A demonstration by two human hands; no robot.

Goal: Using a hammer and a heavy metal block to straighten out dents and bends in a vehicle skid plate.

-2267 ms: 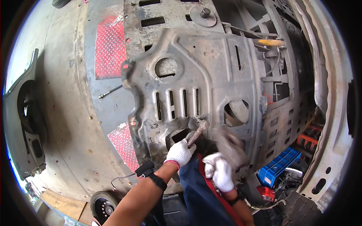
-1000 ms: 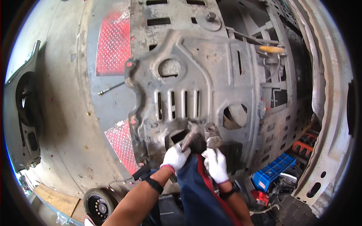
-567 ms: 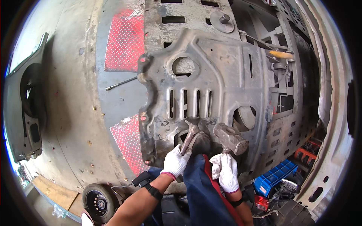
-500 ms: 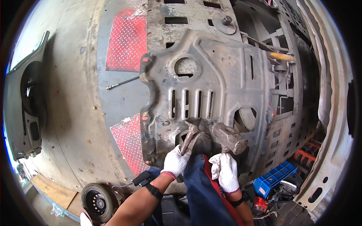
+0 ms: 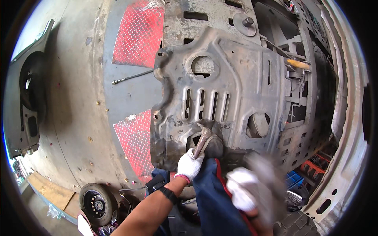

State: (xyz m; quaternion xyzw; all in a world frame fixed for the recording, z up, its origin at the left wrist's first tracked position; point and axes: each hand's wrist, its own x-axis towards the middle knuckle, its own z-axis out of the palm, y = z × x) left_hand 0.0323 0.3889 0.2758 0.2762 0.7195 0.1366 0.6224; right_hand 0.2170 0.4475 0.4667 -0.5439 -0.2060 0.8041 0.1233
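A dented grey sheet-metal skid plate (image 5: 250,84) lies in front of me, with slots and round holes in it. My left hand (image 5: 189,165), in a white knit glove, is closed round the handle of a small hammer (image 5: 204,137). That hammer's narrow head rests on the plate beside a dark opening near the front. To the right, my gloved right hand (image 5: 241,189) grips a sledgehammer (image 5: 265,171), its heavy head smeared by motion and raised off the plate. My leg in dark blue trousers (image 5: 208,190) reaches to the plate's near edge.
Under the plate is a perforated metal frame (image 5: 173,29) with red tread plates (image 5: 136,35) at its left. A wheel (image 5: 97,205) lies at lower left, and a car fender (image 5: 33,86) stands farther left. A blue crate (image 5: 294,180) sits at lower right.
The sledgehammer has swung right and back toward me with my right hand, now blurred. The small hammer stays at the same spot on the plate. The whole view has shifted slightly.
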